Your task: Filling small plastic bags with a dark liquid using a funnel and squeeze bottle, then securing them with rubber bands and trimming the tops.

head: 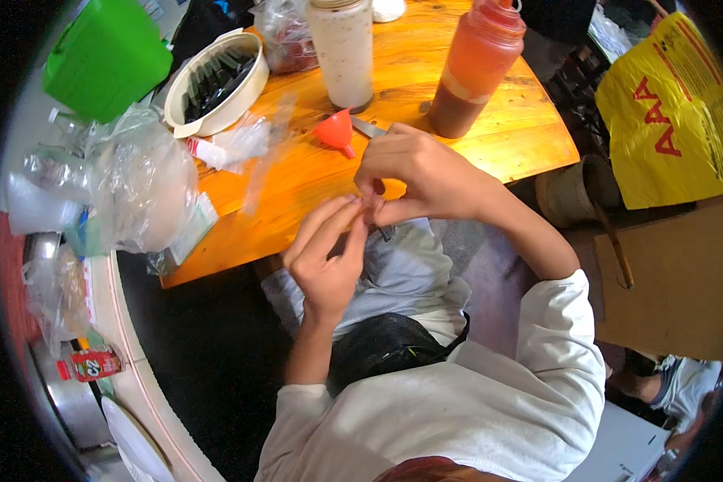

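Observation:
My left hand [328, 253] and my right hand [425, 175] meet fingertip to fingertip over the near edge of the wooden table [301, 175]. Between them they pinch something small, thin and clear, too small to name surely. Just beyond lies a red plastic funnel [335, 131], beside a metal blade [367, 127] partly hidden by my right hand. A squeeze bottle with dark brown liquid [461, 105] stands behind my right hand. Farther back is a tall clear container with a pale, speckled inside [344, 60]. An oval cream tub [256, 75] at the left holds many dark-filled clear tubes [217, 75].
Plastic bags [144, 175] crowd the table's left side, near a green container [105, 60]. A C2 bottle [90, 364] lies on the pale counter at left. At right are a yellow bag [669, 114], a bucket [563, 187] and cardboard [669, 289]. Another person's leg [635, 385] shows at lower right.

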{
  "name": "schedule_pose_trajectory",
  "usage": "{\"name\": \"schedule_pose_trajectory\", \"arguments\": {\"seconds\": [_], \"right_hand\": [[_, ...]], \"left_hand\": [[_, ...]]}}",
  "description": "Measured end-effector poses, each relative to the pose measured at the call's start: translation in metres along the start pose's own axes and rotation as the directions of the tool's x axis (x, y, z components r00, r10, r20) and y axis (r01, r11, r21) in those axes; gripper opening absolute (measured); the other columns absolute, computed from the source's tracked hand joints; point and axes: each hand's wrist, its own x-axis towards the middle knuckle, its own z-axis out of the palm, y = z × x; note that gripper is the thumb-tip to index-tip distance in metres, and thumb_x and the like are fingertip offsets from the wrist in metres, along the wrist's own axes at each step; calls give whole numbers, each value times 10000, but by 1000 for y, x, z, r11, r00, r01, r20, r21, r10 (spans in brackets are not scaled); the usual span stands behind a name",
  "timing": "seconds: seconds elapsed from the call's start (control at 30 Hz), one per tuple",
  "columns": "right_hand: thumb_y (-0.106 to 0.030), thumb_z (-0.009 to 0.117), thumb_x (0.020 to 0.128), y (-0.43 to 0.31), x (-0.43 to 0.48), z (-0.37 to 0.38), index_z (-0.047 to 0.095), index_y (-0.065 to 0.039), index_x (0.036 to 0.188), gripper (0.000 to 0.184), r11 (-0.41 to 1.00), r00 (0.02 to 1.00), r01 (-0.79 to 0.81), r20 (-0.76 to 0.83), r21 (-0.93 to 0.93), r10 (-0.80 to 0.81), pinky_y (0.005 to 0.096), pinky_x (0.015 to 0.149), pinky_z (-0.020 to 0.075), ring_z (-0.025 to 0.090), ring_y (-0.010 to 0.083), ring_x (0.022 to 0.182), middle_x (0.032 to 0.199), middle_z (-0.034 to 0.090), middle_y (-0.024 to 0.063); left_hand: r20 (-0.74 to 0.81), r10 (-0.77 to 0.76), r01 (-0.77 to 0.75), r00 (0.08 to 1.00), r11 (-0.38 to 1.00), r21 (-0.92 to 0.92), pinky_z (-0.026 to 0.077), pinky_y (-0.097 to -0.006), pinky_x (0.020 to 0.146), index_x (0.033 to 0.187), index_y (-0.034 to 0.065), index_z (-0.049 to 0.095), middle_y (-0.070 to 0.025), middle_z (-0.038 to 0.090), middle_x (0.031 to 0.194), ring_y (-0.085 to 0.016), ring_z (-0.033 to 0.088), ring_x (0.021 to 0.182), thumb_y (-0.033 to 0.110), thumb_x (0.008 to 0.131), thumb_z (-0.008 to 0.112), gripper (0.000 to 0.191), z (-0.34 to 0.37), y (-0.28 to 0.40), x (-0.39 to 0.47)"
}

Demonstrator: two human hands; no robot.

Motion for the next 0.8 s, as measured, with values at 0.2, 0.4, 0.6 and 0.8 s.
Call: {"name": "schedule_pose_trajectory", "arguments": {"seconds": [0.2, 0.4, 0.6, 0.8], "right_hand": [[-114, 694, 682, 11, 7, 6, 583, -14, 778, 178, 978, 987, -134, -72, 161, 147, 307, 673, 458, 593, 201, 667, 701, 589, 65], [-121, 664, 729, 15, 10, 10, 575, 5, 792, 167, 952, 971, -201, -79, 232, 225, 284, 653, 458, 576, 159, 674, 715, 593, 75], [-128, 642, 776, 19, 10, 13, 564, 12, 788, 160, 946, 967, -213, -86, 245, 240, 283, 651, 446, 546, 143, 665, 696, 584, 72], [-134, 630, 796, 22, 10, 20, 554, 5, 785, 160, 923, 948, -266, -99, 278, 303, 286, 653, 427, 517, 131, 666, 694, 564, 64]], "left_hand": [[-74, -29, 23, 997, 996, -90, 513, -329, 777, 942, -39, 660, -163, 669, 929, -274, 664, 867, -62, 749, 682, 195, 11, -13, 4], [-144, -119, 87, 983, 974, -207, 512, -323, 760, 930, -51, 647, -151, 665, 904, -251, 660, 843, -68, 791, 641, 141, 18, -20, 8], [-146, 13, -23, 989, 998, -65, 511, -318, 756, 946, -51, 636, -152, 668, 888, -258, 659, 830, -73, 794, 637, 154, 18, -21, 11], [-180, -56, 56, 982, 998, -5, 507, -322, 733, 918, -40, 636, -147, 665, 864, -260, 655, 806, -56, 796, 646, 124, 22, -19, 12]]}}
